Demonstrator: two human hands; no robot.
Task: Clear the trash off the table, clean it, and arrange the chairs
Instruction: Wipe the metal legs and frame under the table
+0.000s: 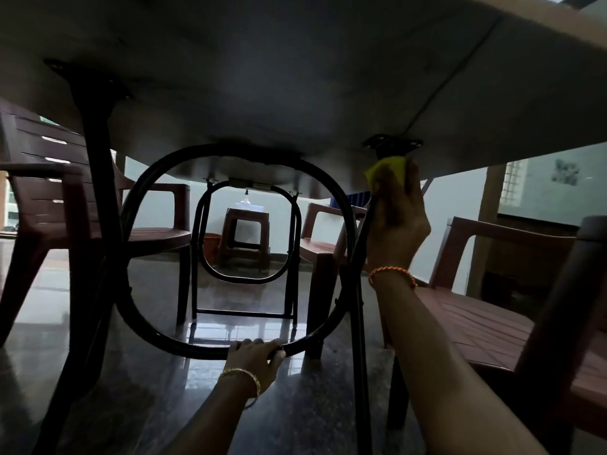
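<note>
I look from below at the pale underside of the table [262, 77]. My left hand [254, 356] grips the bottom of the black metal leg hoop [138, 205] near the floor. My right hand [395, 218] holds a yellow cloth [387, 169] wrapped round the top of the right table leg [358, 310], just under its mounting bracket [392, 144]. Brown plastic chairs stand around: one at the left [49, 192], one at the right [492, 316], another further back [318, 238].
A second leg frame [246, 257] stands at the table's far end. Beyond it a brown stool [244, 234] carries a white object by the wall. The dark polished floor [164, 389] reflects light. A thick table leg [95, 178] rises at the left.
</note>
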